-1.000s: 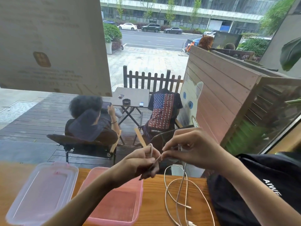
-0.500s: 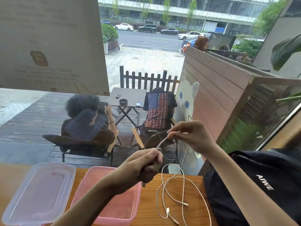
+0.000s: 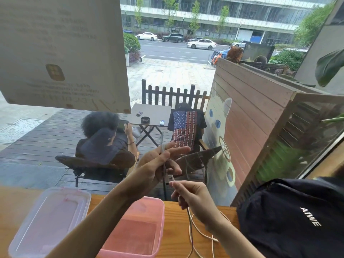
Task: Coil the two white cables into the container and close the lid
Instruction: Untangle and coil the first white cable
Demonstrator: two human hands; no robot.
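My left hand [image 3: 158,164] is raised above the table and grips folded strands of a white cable [image 3: 191,226], with its plug end hanging just below the fingers. Lower and to the right, my right hand [image 3: 191,198] pinches the same cable, which trails down from it in loose loops onto the wooden table [image 3: 186,211]. I cannot separate the two cables in the tangle. The pink container [image 3: 137,237] stands open on the table beneath my left forearm. Its clear lid [image 3: 48,220] lies flat to the left of it.
A black bag [image 3: 290,218] with white lettering sits on the table at the right, close to the cable loops. The window glass stands right behind the table's far edge. A large paper sign [image 3: 61,51] hangs on it at upper left.
My left hand has risen and opened its fingers partly around the folded strands. My right hand has dropped from above the left hand to below it, drawing the cable down.
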